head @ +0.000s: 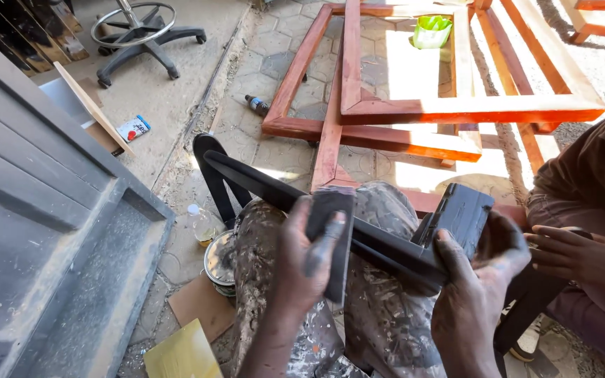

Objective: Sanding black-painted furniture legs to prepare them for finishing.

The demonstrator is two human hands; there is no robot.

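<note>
A black painted wooden frame piece (260, 183) lies across my paint-spattered trousers (386, 308), running from lower right up to the left. My left hand (302, 262) grips a dark sanding block (332, 231) pressed against the piece's long rail. At the blocky right end (460, 213) of the piece, my right hand (481, 280) clamps it firmly.
Another person (589, 231) sits at the right, a hand resting on a knee. Reddish wooden frames (414, 108) lie on the paving ahead. A grey panelled door (43, 231) leans at left. A tin (217, 260), small bottle (201, 222), cardboard (201, 304) and office chair base (138, 35) stand nearby.
</note>
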